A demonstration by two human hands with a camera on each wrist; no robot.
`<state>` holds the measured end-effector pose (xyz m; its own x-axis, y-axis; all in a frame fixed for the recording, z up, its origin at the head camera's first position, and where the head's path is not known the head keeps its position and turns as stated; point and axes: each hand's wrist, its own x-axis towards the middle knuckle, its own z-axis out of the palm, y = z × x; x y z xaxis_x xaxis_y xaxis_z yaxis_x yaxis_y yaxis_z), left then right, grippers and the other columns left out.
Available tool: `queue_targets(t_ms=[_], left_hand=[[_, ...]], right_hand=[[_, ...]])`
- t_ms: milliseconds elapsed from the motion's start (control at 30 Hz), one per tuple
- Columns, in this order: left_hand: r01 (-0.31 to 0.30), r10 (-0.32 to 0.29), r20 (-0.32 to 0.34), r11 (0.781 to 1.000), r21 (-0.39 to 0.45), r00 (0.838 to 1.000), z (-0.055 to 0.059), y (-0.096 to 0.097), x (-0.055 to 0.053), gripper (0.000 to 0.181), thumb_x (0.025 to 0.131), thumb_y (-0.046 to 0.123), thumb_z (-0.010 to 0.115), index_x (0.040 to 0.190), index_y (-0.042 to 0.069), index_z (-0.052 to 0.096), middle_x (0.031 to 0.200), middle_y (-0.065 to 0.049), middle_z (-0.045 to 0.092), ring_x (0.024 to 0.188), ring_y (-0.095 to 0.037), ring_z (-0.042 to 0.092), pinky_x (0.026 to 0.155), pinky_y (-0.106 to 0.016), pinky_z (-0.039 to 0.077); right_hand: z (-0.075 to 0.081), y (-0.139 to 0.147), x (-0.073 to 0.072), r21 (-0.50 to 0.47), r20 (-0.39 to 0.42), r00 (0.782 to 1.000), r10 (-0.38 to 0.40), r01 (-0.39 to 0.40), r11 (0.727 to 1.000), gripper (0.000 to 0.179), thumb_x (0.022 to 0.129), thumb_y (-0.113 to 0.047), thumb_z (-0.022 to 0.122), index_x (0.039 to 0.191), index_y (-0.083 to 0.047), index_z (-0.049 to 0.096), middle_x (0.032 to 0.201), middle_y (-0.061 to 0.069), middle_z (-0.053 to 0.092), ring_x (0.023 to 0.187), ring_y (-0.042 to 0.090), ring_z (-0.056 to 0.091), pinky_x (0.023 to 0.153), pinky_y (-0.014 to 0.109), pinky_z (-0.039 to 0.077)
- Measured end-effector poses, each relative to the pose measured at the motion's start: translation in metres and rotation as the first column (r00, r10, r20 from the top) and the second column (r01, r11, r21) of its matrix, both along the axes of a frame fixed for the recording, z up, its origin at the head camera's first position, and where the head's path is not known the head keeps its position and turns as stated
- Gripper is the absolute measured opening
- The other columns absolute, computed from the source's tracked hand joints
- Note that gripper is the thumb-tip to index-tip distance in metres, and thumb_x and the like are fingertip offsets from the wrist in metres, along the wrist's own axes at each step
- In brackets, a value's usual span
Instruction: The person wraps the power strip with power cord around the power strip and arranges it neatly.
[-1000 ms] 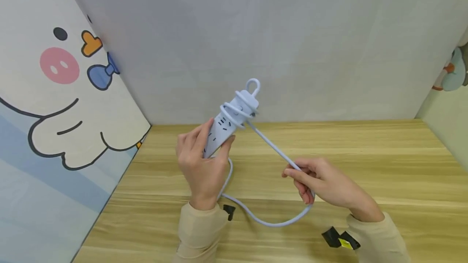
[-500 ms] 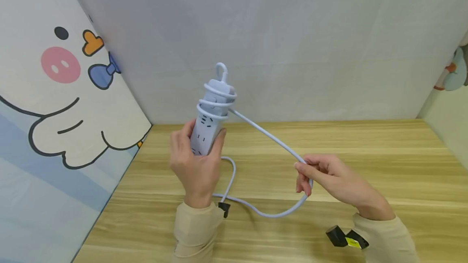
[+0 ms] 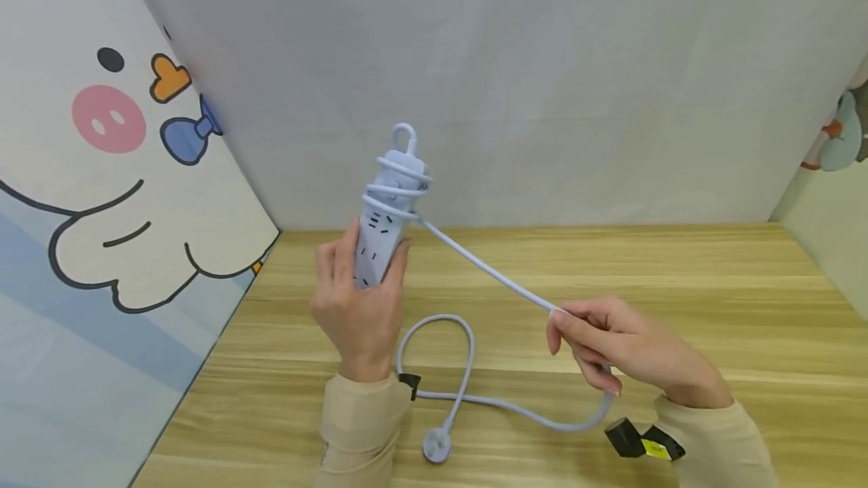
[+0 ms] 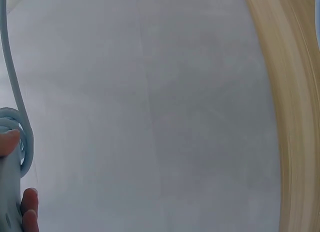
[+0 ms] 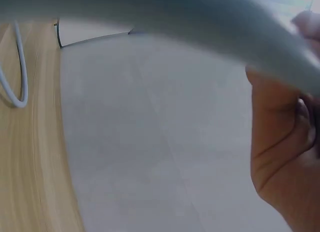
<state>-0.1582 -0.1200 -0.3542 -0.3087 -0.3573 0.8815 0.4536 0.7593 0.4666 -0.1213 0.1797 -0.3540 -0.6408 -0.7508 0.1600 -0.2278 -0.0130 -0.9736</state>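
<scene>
My left hand [image 3: 359, 307] grips the lower part of a white power strip [image 3: 376, 247], its sockets facing me and its top tilted up above the table. Several turns of its white cord [image 3: 488, 269] wrap round the upper end, and a small loop sticks out at the top. My right hand [image 3: 603, 341] pinches the cord between thumb and fingers, and the stretch up to the strip is taut. From there the cord runs down and loops on the table to its plug [image 3: 437, 445]. In the left wrist view, fingertips [image 4: 30, 202] show beside the strip [image 4: 10, 177].
The wood-grain table [image 3: 271, 398] meets a pale grey backdrop [image 3: 542, 96] at its far edge. A cartoon-printed panel [image 3: 136, 209] stands at the left. Black pieces [image 3: 624, 437], one with a yellow label, sit by the right sleeve.
The strip has moved left and turned more upright in my left hand. My right hand has shifted right along with the cord. The plug now shows on the table.
</scene>
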Motion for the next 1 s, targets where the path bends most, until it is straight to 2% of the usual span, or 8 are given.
queue_targets(t_ms=[67,167,300,467,600,700,833,1000], left_hand=[[-0.039,0.039,0.01,0.999,-0.007,0.999,0.0,-0.003,-0.001,0.058,0.072,0.024,0.093,0.122,0.002,0.072,0.091,-0.019,0.065,0.074,-0.031,0.067,0.063,-0.045,0.057],[-0.09,0.093,0.07,0.995,-0.048,0.993,0.0,-0.009,-0.002,0.057,0.073,0.024,0.092,0.122,0.004,0.073,0.092,-0.017,0.066,0.075,-0.032,0.069,0.062,-0.045,0.057],[-0.103,0.147,0.209,0.972,-0.209,0.967,-0.005,-0.01,-0.005,0.055,0.073,0.027,0.091,0.122,0.008,0.073,0.095,-0.011,0.067,0.072,-0.03,0.071,0.055,-0.046,0.054],[-0.014,0.155,0.309,0.91,-0.415,0.938,-0.012,-0.003,-0.007,0.05,0.072,0.021,0.09,0.118,0.01,0.074,0.097,-0.006,0.068,0.063,-0.027,0.068,0.05,-0.043,0.051],[0.049,0.171,0.339,0.832,-0.553,0.925,-0.015,0.003,-0.005,0.042,0.072,0.02,0.089,0.111,0.013,0.077,0.094,-0.002,0.069,0.056,-0.022,0.063,0.045,-0.036,0.047],[0.118,0.176,0.393,0.777,-0.618,0.902,-0.016,0.007,-0.002,0.041,0.07,0.021,0.09,0.108,0.017,0.078,0.092,0.002,0.07,0.051,-0.017,0.059,0.043,-0.032,0.044],[0.252,0.136,0.491,0.724,-0.642,0.86,-0.016,0.012,0.001,0.042,0.066,0.023,0.092,0.106,0.021,0.08,0.09,0.006,0.07,0.054,-0.015,0.059,0.045,-0.03,0.044],[0.432,0.059,0.596,0.632,-0.643,0.801,-0.014,0.017,0.007,0.046,0.062,0.022,0.094,0.106,0.024,0.08,0.086,0.01,0.068,0.058,-0.008,0.056,0.05,-0.024,0.042]], right_hand=[[0.001,0.002,0.0,0.003,0.008,1.0,-0.006,0.006,1.0,0.034,0.111,-0.006,0.029,0.097,0.006,0.058,0.05,0.015,0.03,0.035,0.028,0.035,0.036,0.029,0.034],[0.003,0.003,0.001,0.002,-0.026,0.999,-0.039,0.039,0.999,0.036,0.11,-0.004,0.028,0.096,0.003,0.061,0.051,0.01,0.026,0.039,0.024,0.025,0.037,0.025,0.027],[0.006,-0.001,0.005,-0.005,-0.134,0.989,-0.061,0.061,0.998,0.035,0.107,0.004,0.033,0.095,-0.004,0.064,0.053,0.007,0.027,0.042,0.019,0.022,0.039,0.021,0.023],[0.011,-0.009,0.015,-0.032,-0.255,0.964,-0.082,0.076,0.997,0.036,0.101,0.014,0.04,0.094,-0.009,0.067,0.053,0.004,0.029,0.042,0.016,0.025,0.04,0.018,0.026],[0.015,-0.011,0.022,-0.079,-0.312,0.935,-0.166,0.149,0.986,0.038,0.099,0.017,0.042,0.093,-0.012,0.067,0.053,0.002,0.03,0.043,0.016,0.025,0.04,0.017,0.025],[0.015,-0.01,0.023,-0.141,-0.357,0.88,-0.314,0.282,0.949,0.038,0.098,0.017,0.044,0.09,-0.013,0.066,0.054,0.001,0.032,0.043,0.014,0.027,0.039,0.017,0.025],[0.01,-0.01,0.017,-0.272,-0.369,0.788,-0.493,0.415,0.868,0.035,0.097,0.018,0.045,0.087,-0.009,0.065,0.054,-0.001,0.034,0.043,0.013,0.028,0.038,0.019,0.021],[0.004,-0.011,0.007,-0.432,-0.297,0.732,-0.613,0.47,0.77,0.031,0.098,0.018,0.043,0.084,-0.001,0.063,0.052,0.0,0.031,0.043,0.013,0.025,0.039,0.026,0.018]])
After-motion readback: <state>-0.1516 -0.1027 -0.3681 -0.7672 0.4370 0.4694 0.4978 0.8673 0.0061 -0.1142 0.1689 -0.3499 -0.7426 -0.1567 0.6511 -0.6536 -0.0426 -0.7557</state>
